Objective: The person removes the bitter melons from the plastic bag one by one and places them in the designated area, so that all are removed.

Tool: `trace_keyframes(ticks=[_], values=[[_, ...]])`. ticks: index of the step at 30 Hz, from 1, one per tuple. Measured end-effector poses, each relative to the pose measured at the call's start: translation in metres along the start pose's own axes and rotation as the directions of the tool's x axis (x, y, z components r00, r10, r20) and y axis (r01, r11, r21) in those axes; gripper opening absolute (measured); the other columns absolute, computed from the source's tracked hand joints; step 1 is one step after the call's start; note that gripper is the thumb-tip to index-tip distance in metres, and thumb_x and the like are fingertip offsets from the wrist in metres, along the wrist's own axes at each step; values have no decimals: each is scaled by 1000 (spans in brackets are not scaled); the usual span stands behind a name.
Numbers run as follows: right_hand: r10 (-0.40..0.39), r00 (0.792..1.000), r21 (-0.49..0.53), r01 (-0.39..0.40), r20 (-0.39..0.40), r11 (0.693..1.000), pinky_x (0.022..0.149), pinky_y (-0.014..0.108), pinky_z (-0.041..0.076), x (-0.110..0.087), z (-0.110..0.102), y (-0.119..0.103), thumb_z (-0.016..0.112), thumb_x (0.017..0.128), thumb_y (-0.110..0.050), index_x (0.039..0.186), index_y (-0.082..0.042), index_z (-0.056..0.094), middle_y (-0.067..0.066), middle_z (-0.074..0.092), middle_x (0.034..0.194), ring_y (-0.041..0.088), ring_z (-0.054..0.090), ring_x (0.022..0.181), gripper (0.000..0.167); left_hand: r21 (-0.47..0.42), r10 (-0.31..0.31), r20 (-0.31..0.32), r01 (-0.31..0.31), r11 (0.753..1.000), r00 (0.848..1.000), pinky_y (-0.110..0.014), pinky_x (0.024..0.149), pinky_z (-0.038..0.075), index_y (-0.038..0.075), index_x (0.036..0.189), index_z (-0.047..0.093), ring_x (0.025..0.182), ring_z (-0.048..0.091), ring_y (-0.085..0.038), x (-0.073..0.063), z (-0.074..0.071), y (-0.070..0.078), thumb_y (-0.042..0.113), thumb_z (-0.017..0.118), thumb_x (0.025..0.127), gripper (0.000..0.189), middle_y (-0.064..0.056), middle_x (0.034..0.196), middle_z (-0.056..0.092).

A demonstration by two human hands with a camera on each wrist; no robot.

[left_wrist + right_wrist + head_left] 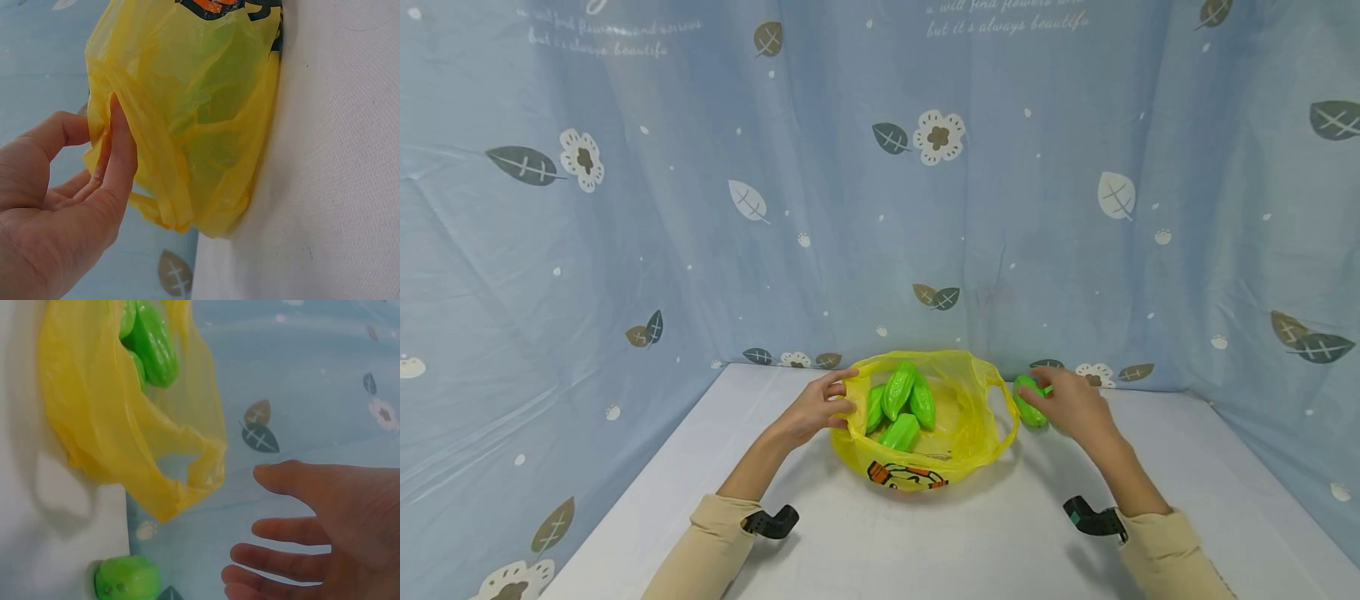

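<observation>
A yellow plastic bag (973, 417) stands with its mouth wide on the white table. Inside lie several glossy green ridged fruits (898, 390), like star fruit. My left hand (811, 408) pinches the bag's left rim between thumb and fingers; the left wrist view shows the thin plastic (150, 131) caught there. Right of the bag, another green fruit (1028, 408) rests on the table near the back edge. My right hand (1075, 404) is over it, and in the right wrist view its parted fingers hold nothing, apart from that fruit (128, 578).
The white table (880, 550) ends at a blue curtain (850, 250) with leaf and flower prints, which hangs at the back and both sides. A loop handle (1009, 421) of the bag sticks out toward the right hand. Black wrist mounts sit on both forearms.
</observation>
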State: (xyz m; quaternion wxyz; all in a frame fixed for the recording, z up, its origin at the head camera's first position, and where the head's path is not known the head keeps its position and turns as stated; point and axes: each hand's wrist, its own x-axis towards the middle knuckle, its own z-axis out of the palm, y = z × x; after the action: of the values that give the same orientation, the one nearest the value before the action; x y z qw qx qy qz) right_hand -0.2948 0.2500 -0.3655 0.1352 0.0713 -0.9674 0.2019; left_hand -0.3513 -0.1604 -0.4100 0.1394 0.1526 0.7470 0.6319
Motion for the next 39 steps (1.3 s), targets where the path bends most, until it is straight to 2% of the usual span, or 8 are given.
trace_keyframes(ticks=[4, 12, 21, 31, 39], values=[[-18, 1000, -8, 18, -1, 1000, 63, 41, 58, 0, 3, -5, 65, 92, -43, 128, -2, 62, 23, 68, 114, 33, 68, 91, 55, 0, 1, 1, -1, 1000, 1000, -39, 85, 60, 16, 151, 37, 108, 64, -23, 0, 0, 0, 4, 64, 90, 67, -20, 140, 50], [-22, 999, -51, 24, 26, 998, 65, 43, 58, 2, 12, -12, 64, 92, -46, 127, -6, 63, 20, 70, 112, 31, 69, 89, 54, -3, 7, -1, -7, 1000, 1000, -39, 84, 61, 15, 151, 36, 105, 64, -22, 0, 0, 0, 3, 63, 90, 67, -20, 137, 51], [-54, 998, -22, 55, 32, 998, 64, 44, 57, 0, 17, -21, 66, 91, -43, 129, -9, 63, 18, 69, 113, 32, 69, 93, 51, 4, 3, 5, -3, 1000, 1000, -40, 85, 60, 16, 151, 36, 108, 63, -23, 0, 0, 1, 5, 64, 90, 68, -20, 139, 51], [-105, 994, -47, 107, 31, 993, 75, 44, 58, 4, 22, -37, 69, 90, -39, 126, -9, 65, 15, 71, 109, 30, 67, 95, 47, -2, 0, -4, 0, 1000, 1000, -39, 85, 60, 16, 151, 37, 108, 63, -23, 0, -1, 0, 4, 64, 90, 67, -20, 139, 51], [-204, 974, -24, 207, 100, 978, 78, 42, 58, 9, 23, -50, 71, 89, -36, 126, -9, 64, 12, 70, 111, 28, 66, 98, 46, -6, 4, 0, -4, 1000, 1000, -40, 85, 60, 15, 151, 36, 106, 64, -22, -1, -1, 1, 4, 63, 90, 68, -20, 138, 51]])
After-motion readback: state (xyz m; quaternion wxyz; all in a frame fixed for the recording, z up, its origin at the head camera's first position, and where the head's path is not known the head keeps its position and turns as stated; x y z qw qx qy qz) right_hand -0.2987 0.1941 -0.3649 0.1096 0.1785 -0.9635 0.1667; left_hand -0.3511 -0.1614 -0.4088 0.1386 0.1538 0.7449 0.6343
